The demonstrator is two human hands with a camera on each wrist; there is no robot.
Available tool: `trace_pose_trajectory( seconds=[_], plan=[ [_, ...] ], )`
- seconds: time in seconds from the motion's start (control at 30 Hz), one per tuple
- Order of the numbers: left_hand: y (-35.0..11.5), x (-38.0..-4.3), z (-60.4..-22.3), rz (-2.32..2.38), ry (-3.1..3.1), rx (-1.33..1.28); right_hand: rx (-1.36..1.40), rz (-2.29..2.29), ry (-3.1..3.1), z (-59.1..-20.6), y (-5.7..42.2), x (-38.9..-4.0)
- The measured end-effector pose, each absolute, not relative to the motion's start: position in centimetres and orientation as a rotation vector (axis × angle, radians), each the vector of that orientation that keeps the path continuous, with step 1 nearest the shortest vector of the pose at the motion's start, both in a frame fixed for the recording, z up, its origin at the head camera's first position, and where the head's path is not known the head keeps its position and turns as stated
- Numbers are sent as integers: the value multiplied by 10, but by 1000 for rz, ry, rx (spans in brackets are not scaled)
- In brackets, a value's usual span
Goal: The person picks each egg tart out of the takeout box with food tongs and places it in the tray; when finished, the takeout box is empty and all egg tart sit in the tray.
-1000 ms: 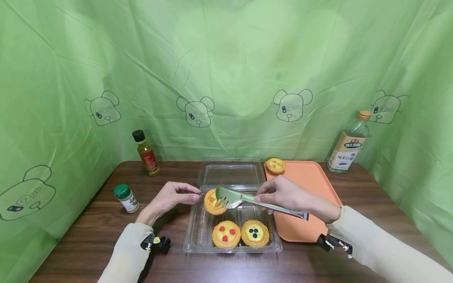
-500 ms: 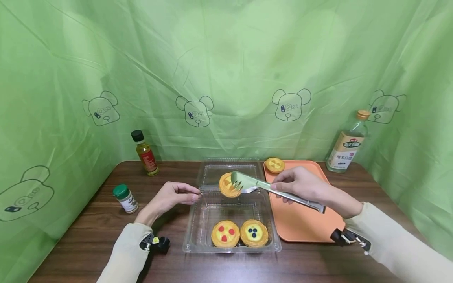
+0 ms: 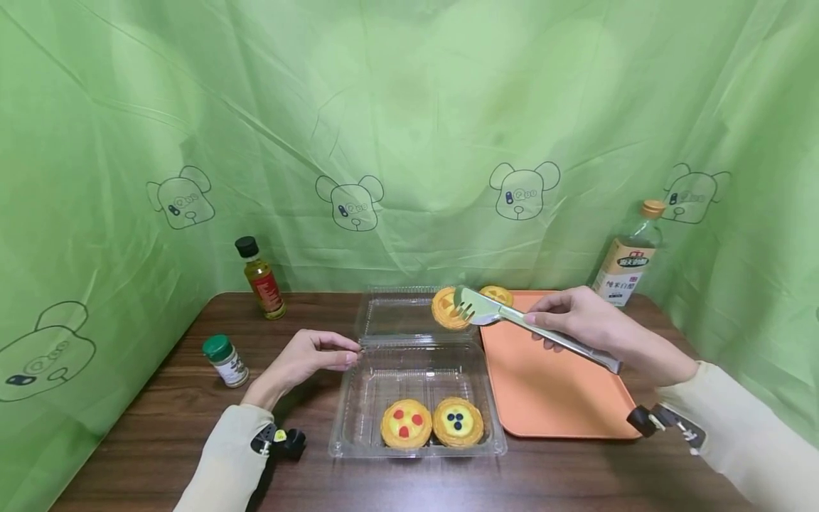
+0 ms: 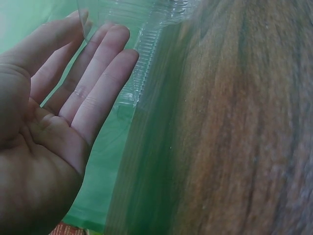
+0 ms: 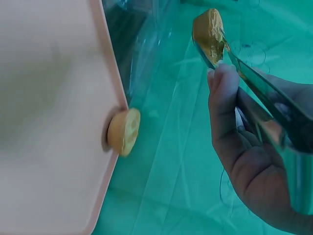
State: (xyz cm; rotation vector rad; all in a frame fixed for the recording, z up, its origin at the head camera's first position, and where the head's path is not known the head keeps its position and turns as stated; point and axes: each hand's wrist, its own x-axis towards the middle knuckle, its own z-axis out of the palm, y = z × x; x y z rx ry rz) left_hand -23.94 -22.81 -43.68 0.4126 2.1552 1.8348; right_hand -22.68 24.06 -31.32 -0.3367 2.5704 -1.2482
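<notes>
In the head view my right hand (image 3: 582, 320) grips metal serving tongs (image 3: 557, 338) with a fork-like tip. Between the tongs' ends hangs an egg tart (image 3: 446, 310) with yellow wedges on top, above the open lid near the tray's back left corner. My left hand (image 3: 312, 358) pinches the left edge of the clear plastic box (image 3: 347, 416) with thumb and forefinger; the other fingers (image 4: 105, 93) stretch out loosely. Inside the box lie a tart with red pieces (image 3: 406, 424) and one with dark berries (image 3: 458, 422). Another wedge-topped tart (image 5: 124, 131) sits at the orange tray's corner.
The orange tray (image 3: 557, 405) lies right of the box. A tall vinegar bottle (image 3: 623, 274) stands at the back right. On the left stand an oil bottle (image 3: 264, 281) and a green-capped shaker (image 3: 226, 361). Green cloth (image 3: 409, 142) hangs around the table.
My right hand has moved right and away from me, lifting the wedge-topped tart in the tongs out of the box to near the tray corner. My left hand stays at the box's edge.
</notes>
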Motion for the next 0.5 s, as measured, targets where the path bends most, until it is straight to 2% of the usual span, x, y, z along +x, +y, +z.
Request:
trace_pose_trajectory(
  seconds=[0.5],
  plan=[
    [-229,-239,-438,1819,2173,425,-232,-1276,2624,-320,288,-238]
  ],
)
